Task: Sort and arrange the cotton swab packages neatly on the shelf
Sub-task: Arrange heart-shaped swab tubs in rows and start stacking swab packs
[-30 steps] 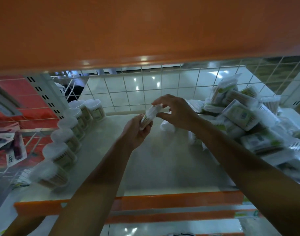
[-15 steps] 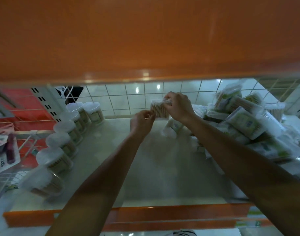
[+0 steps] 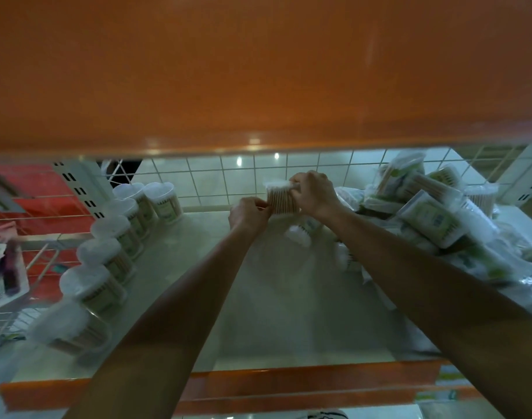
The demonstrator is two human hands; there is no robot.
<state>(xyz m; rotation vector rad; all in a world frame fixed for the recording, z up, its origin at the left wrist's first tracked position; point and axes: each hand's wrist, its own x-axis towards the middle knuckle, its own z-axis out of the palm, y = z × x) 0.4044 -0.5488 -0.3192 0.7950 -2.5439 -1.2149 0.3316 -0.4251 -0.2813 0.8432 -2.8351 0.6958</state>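
At the back of the shelf (image 3: 289, 313): both hands meet just in front of the wire grid (image 3: 216, 182), with a small packet of cotton swabs (image 3: 281, 199) between them, raised off the shelf surface.
Packet: clear wrap, swabs upright, their white tips at the top edge.
Left hand (image 3: 249, 213): back of the hand toward the camera, fingers curled, pinching the packet's lower left side; it sits lower than the other hand.
Right hand (image 3: 314, 195): knuckles up, fingers curled over the packet's upper right corner, gripping it.
Forearms: both stretched forward from the bottom corners of the view and converging on the packet; the right one crosses over loose packs (image 3: 298, 234) lying on the shelf.
Row of round tubs (image 3: 107, 258): white-lidded, lined along the shelf's left edge from front to back, touching one another.
Heap of packages (image 3: 431, 213): piled untidily on the right side, just beside the right wrist.
Upper shelf (image 3: 258, 71): orange underside filling the top of the view.
Front rail (image 3: 289, 385): orange strip along the shelf's near edge, below the arms.
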